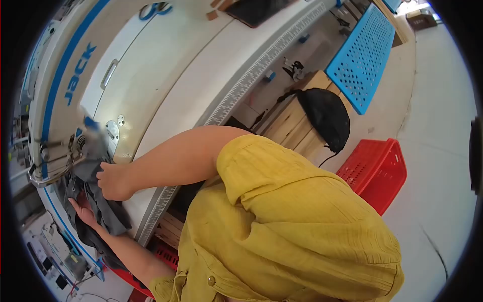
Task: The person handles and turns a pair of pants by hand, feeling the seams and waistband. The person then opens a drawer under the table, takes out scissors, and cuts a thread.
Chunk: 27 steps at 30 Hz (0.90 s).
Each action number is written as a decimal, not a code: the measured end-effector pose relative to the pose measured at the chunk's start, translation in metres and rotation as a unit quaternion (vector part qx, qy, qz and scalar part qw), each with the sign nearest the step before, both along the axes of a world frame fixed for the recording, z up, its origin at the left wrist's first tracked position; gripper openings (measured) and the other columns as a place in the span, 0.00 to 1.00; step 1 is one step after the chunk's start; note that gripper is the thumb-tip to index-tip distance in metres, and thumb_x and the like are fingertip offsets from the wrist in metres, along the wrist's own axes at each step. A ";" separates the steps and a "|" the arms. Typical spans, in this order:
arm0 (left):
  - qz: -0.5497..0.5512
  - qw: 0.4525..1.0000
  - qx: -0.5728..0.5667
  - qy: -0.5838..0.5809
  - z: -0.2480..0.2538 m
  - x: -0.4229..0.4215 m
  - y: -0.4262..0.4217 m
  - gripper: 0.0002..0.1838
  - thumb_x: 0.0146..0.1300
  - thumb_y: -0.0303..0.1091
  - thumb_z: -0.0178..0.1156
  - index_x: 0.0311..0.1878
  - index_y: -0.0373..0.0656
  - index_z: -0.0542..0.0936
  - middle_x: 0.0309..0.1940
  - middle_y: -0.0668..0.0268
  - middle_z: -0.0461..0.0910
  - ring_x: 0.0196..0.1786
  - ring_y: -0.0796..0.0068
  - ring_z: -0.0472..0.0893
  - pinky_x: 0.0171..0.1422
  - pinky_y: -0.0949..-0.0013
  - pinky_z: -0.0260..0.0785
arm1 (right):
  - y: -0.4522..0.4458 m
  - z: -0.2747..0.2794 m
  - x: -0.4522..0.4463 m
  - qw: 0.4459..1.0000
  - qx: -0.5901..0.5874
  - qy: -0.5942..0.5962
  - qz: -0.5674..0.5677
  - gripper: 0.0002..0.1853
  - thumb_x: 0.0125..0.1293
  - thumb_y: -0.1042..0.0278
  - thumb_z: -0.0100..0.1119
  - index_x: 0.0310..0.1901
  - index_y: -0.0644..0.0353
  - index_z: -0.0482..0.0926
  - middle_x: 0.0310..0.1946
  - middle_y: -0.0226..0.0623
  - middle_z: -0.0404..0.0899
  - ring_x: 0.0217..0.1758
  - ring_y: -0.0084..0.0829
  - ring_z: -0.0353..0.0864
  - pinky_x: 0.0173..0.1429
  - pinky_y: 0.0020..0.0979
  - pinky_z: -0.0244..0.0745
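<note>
Dark grey cloth [113, 216] lies bunched at the needle end of a sewing machine [65, 95] marked JACK and hangs over the table's edge. My right hand [114, 182] is closed on the cloth, fingers curled, close to the metal plate [112, 132]. Lower in the picture, my left hand [84, 210] is among the folds with the cloth between thumb and fingers; some fingers are partly covered. Cloth and machine parts hide the needle area.
Blue-handled scissors [155, 10] and a dark phone [256, 10] lie on the table. A ruler strip [261, 65] runs along its near edge. A black cap [324, 118] rests on a wooden bench [289, 128], near a blue perforated panel [361, 58] and a red crate [380, 171].
</note>
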<state>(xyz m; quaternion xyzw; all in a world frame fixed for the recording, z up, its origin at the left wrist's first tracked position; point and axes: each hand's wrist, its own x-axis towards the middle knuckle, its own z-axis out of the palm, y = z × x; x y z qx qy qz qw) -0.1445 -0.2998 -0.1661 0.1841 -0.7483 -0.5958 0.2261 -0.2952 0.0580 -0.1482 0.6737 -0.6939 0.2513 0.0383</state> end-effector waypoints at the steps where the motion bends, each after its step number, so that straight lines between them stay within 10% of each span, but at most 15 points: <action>1: 0.032 0.999 0.029 -0.012 0.008 -0.006 0.017 0.22 0.79 0.35 0.43 0.72 0.41 0.66 0.64 0.62 0.75 0.61 0.70 0.77 0.69 0.71 0.63 | -0.001 0.001 0.000 1.000 0.010 -0.003 0.004 0.09 0.61 0.65 0.57 0.38 0.53 0.87 0.42 0.33 0.82 0.46 0.34 0.70 0.54 0.42 0.59; 15: 0.157 0.967 -0.195 -0.048 0.028 -0.031 0.046 0.25 0.76 0.46 0.50 0.62 0.33 0.76 0.57 0.65 0.81 0.56 0.74 0.79 0.63 0.77 0.66 | 0.015 0.020 0.001 0.999 0.026 -0.023 0.032 0.11 0.60 0.63 0.58 0.39 0.56 0.87 0.38 0.37 0.85 0.40 0.37 0.76 0.47 0.42 0.65; 18: 0.138 0.982 -0.121 -0.047 0.030 -0.032 0.046 0.25 0.76 0.45 0.49 0.62 0.33 0.75 0.58 0.66 0.80 0.56 0.74 0.79 0.64 0.77 0.65 | 0.118 0.027 0.023 0.896 -0.260 -0.338 0.123 0.10 0.60 0.64 0.58 0.28 0.59 0.82 0.24 0.39 0.83 0.26 0.42 0.76 0.35 0.41 0.72; 21: 0.135 0.989 -0.039 -0.047 0.030 -0.031 0.043 0.24 0.77 0.44 0.49 0.63 0.32 0.74 0.59 0.66 0.79 0.57 0.75 0.78 0.65 0.77 0.65 | 0.249 0.018 0.000 0.768 -0.047 -0.554 0.318 0.15 0.68 0.64 0.58 0.26 0.63 0.77 0.17 0.33 0.74 0.20 0.31 0.66 0.28 0.31 0.66; 24: 0.094 0.991 0.092 -0.035 0.025 -0.028 0.032 0.24 0.77 0.43 0.49 0.64 0.32 0.73 0.61 0.66 0.78 0.58 0.75 0.78 0.66 0.76 0.64 | 0.349 -0.003 -0.024 0.777 0.232 -0.573 -0.120 0.16 0.66 0.61 0.63 0.27 0.65 0.80 0.19 0.30 0.76 0.21 0.26 0.68 0.29 0.27 0.69; 25: 0.053 0.984 0.170 -0.017 0.020 -0.025 0.016 0.24 0.77 0.43 0.48 0.65 0.32 0.72 0.62 0.67 0.77 0.58 0.75 0.77 0.67 0.76 0.63 | 0.384 -0.054 -0.024 0.834 0.219 -0.435 -0.261 0.14 0.63 0.61 0.62 0.28 0.65 0.81 0.21 0.35 0.79 0.21 0.31 0.72 0.32 0.30 0.71; 27: 0.067 0.993 0.094 -0.016 0.009 -0.021 0.000 0.25 0.77 0.42 0.48 0.66 0.32 0.71 0.63 0.67 0.76 0.59 0.75 0.77 0.67 0.76 0.63 | 0.440 -0.097 -0.028 0.747 0.314 -0.211 -0.547 0.16 0.63 0.58 0.57 0.32 0.66 0.82 0.29 0.49 0.82 0.31 0.48 0.80 0.36 0.43 0.75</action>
